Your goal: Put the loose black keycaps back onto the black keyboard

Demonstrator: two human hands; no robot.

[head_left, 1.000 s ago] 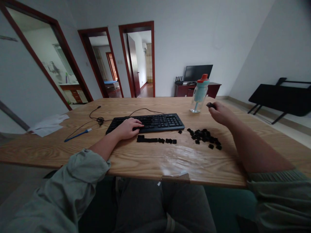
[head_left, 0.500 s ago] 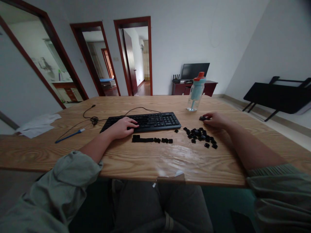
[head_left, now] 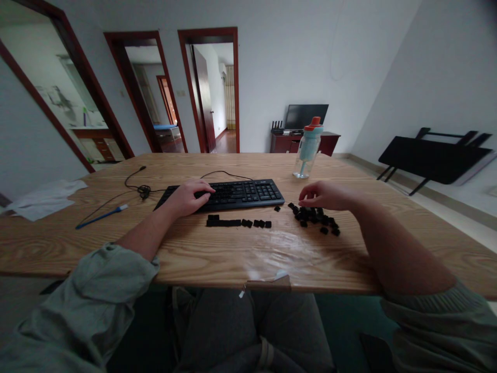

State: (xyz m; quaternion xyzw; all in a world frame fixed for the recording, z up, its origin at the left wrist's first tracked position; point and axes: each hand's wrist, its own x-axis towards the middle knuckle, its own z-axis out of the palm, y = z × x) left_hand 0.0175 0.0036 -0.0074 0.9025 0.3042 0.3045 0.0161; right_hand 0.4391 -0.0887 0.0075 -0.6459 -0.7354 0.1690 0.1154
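My left hand [head_left: 190, 197] lies over the left part of a black keyboard [head_left: 267, 192], fingers stretched out across its keys. Above a loose pile of black keycaps [head_left: 324, 220] is my right hand [head_left: 324, 196], its fingers curled in and pinched. The keycap seen between these fingertips a moment ago is hidden behind the fingers now. In front of the keyboard, a row of keycaps [head_left: 225, 223] lies lined up on the wooden table [head_left: 186, 254]. One single keycap [head_left: 277, 209] sits between keyboard and pile.
A clear bottle with a red lid [head_left: 306, 150] stands behind my right hand. To the left lie a coiled black cable [head_left: 144, 192], a blue-handled brush [head_left: 101, 216] and white tissue [head_left: 42, 199]. Brown tape [head_left: 267, 283] covers part of the table's front edge.
My right hand has moved left from the far side of the pile to above it, fingers still curled. My left hand stays on the keyboard. The view has shifted slightly.
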